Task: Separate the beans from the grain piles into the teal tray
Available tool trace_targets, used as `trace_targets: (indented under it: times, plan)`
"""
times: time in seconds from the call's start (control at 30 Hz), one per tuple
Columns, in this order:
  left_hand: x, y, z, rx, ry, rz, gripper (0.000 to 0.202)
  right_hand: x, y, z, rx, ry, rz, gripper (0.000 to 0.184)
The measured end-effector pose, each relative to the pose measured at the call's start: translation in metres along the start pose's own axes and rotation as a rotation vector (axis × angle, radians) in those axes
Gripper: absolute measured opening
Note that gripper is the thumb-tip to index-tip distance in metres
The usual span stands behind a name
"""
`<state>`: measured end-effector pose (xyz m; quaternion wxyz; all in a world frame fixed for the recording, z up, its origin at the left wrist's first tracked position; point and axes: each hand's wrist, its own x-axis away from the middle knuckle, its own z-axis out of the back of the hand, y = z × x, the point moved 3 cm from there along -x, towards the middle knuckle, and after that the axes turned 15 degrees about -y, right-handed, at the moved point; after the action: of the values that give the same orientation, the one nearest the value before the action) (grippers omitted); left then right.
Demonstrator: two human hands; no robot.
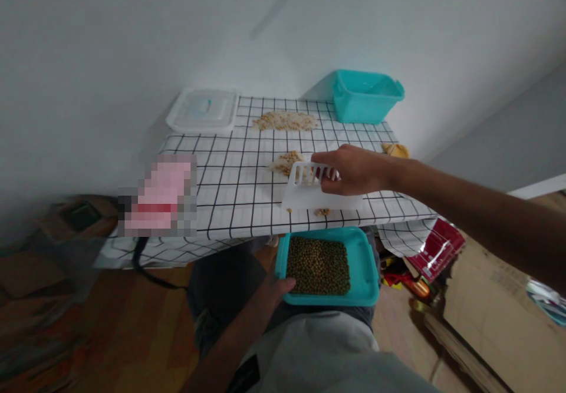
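Right hand (351, 170) grasps white slotted scraper (305, 197) at near side of tabletop (234, 207); small grain pile (285, 162) just beyond, wider grain patch (285, 121) farther; left hand (275, 291) grips left rim of teal tray (365, 269), beans (318, 269) inside, over lap; teal bin (367, 107) far right.

A table under a white cloth with black grid lines.
On the checked cloth (239, 195), a clear plastic container (206, 110) sits at the back left and an open turquoise tub (360, 107) stands upright at the back right; between them is a flat spread of pale bits (285, 122). Nearer the middle lies a small heap (285, 162), with a few crumbs (322, 211) by the front edge. A yellow item (397, 150) lies at the right, a blurred pink one (159, 195) at the left.
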<state>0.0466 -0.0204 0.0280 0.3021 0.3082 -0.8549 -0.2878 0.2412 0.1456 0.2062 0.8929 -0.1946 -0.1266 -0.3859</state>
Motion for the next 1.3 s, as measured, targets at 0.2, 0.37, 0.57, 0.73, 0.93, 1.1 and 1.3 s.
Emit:
trace_targets:
  times: [0.2,0.37,0.57,0.73,0.93,1.1,1.3]
  plan:
    - [0.001,-0.004,0.007,0.004,-0.026,0.004,0.047,-0.004,-0.006,-0.002,-0.016,0.006,0.057,0.017]
    - [0.005,0.001,0.006,-0.008,-0.043,0.020,0.033,0.010,-0.021,-0.008,-0.033,-0.024,0.103,0.010]
    - [0.000,0.005,0.011,0.058,0.035,-0.036,0.041,0.030,-0.001,0.009,0.041,0.040,-0.054,0.014]
    - [-0.002,0.005,0.012,0.110,0.026,-0.033,0.045,0.045,0.046,0.026,0.136,0.183,-0.270,0.017]
    - [-0.004,0.003,0.014,0.161,-0.052,-0.035,0.053,0.037,0.063,0.015,0.113,0.138,-0.265,0.015]
    - [-0.002,-0.002,0.018,0.162,0.008,-0.015,0.055,0.011,0.050,0.007,0.109,0.070,-0.214,0.023]
    - [0.003,-0.001,0.019,0.139,0.015,0.009,0.050,-0.005,0.026,0.013,0.099,0.035,-0.093,0.018]
